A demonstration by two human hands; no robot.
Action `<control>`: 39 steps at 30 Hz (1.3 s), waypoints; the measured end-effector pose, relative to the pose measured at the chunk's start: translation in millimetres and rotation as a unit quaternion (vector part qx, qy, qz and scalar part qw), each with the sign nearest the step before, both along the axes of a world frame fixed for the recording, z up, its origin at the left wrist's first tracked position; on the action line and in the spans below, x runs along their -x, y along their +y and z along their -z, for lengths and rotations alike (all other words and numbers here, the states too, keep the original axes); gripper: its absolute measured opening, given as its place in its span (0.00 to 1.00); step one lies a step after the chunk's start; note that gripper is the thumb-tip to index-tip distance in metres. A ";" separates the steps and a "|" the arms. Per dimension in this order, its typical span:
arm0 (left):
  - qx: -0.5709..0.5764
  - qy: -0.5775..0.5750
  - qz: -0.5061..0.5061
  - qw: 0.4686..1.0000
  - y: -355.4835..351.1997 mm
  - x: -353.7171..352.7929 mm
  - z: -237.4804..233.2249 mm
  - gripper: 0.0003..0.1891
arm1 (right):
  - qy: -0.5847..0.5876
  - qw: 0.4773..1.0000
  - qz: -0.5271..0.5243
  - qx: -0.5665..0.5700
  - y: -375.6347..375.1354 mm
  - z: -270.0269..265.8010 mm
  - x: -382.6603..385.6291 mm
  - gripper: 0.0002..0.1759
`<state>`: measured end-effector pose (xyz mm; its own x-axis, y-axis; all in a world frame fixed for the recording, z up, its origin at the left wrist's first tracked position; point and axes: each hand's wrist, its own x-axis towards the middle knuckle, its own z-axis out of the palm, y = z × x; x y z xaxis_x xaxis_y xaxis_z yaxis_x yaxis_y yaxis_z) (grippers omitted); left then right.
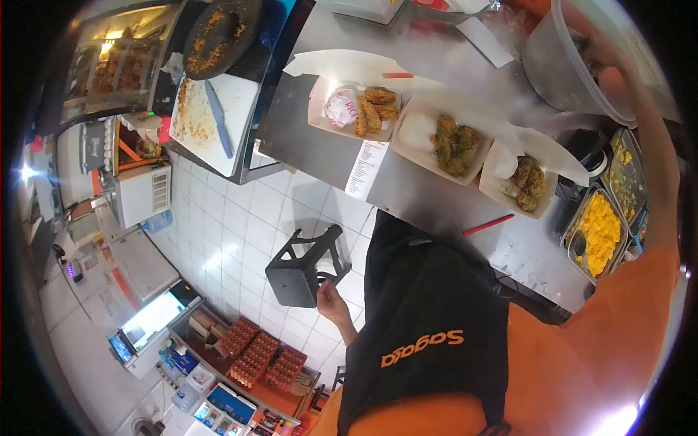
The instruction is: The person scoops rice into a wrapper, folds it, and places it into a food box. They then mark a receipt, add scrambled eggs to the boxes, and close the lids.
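Observation:
My right arm stretches up along the right edge, and my right hand (609, 81) is at the clear plastic tub (542, 69), its fingers blurred and partly hidden. Low at my left side, my left hand (331, 301) has its fingers curled together; what they hold, if anything, is too small to make out. Behind it a black stool (294, 280) stands on the floor. Three open paper boxes line the counter: one (318, 109) with a wrapped rice portion (342, 107) and fried strips (368, 116), two (414, 160) (502, 190) with white rice and green-topped fried pieces.
A printed receipt (366, 168) and a red pen (488, 224) lie on the metal counter (429, 207). Metal trays of yellow scrambled egg (602, 236) sit at right. At left are a cutting board (190, 131) with a knife (218, 118) and a stone mortar (218, 40). Egg trays (254, 356) are stacked below.

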<state>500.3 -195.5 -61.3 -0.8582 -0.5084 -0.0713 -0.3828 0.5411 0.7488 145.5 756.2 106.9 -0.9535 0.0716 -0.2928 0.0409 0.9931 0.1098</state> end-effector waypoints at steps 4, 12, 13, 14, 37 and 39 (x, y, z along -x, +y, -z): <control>0.005 0.025 0.051 0.998 -10.5 67.7 -7.6 0.08 | 0.053 0.998 0.013 -0.003 41.6 -8.3 -17.8 0.22; -0.095 0.041 0.172 0.980 61.7 185.0 -80.5 0.12 | 0.220 0.949 0.208 -0.093 58.5 -21.9 -87.3 0.23; -0.126 0.028 0.198 0.972 75.8 190.2 -89.2 0.13 | 0.227 0.943 0.191 -0.149 48.2 -26.8 -101.1 0.23; -0.159 0.015 0.224 0.961 90.7 194.4 -97.6 0.14 | 0.266 0.933 0.212 -0.116 26.1 -36.4 -118.5 0.23; -0.439 -0.225 0.532 0.688 212.7 174.6 -130.3 0.10 | 0.059 0.756 0.288 0.584 -563.0 -44.9 -304.9 0.12; -0.431 -0.228 0.490 0.723 205.2 185.1 -124.5 0.11 | 0.160 0.692 0.358 0.607 -557.0 -31.1 -304.5 0.12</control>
<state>315.2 9.6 63.2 -0.5642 0.7291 -0.3875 -0.4448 0.1270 0.8866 450.0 199.1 138.0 -0.8310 0.4450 -0.3338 0.3992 0.0591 -0.9150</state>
